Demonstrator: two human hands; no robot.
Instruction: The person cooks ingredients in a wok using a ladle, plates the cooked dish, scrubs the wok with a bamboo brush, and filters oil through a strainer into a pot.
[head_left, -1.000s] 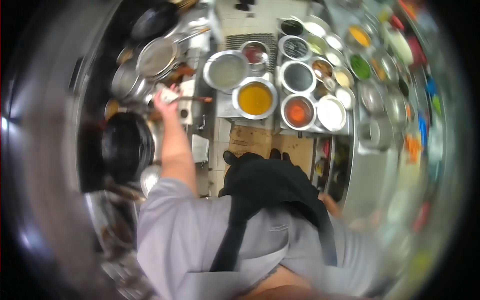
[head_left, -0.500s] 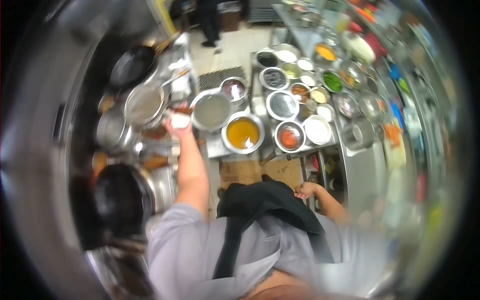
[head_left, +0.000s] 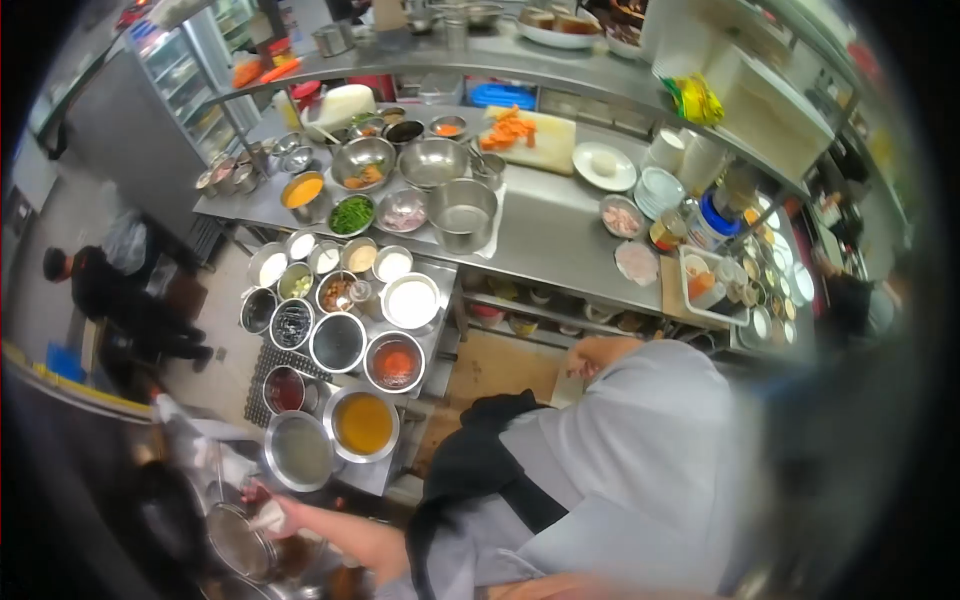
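At the lower left, my left hand [head_left: 268,510] is closed on a small white thing, possibly a cloth. It is beside a round strainer-like pan [head_left: 240,542] and below a steel bowl of cloudy liquid [head_left: 300,451]. My right hand [head_left: 583,362] hangs near my waist, loosely curled with its fingers slightly apart and nothing visible in it. It is in front of the steel counter's edge. A bowl of amber liquid [head_left: 364,424] and a pot of red-orange liquid [head_left: 394,361] stand between my two hands.
Ahead, the steel counter [head_left: 545,225] bears a cutting board [head_left: 555,145] with orange pieces, bowls of chopped food, a white plate [head_left: 604,166] and a container of bottles [head_left: 712,285]. A shelf [head_left: 420,65] runs above. A person in dark clothes [head_left: 125,295] is at the left.
The view has swung right toward the counter, so the stove side has moved to the lower left. My left hand still holds the white thing. My right hand stays low near my waist.
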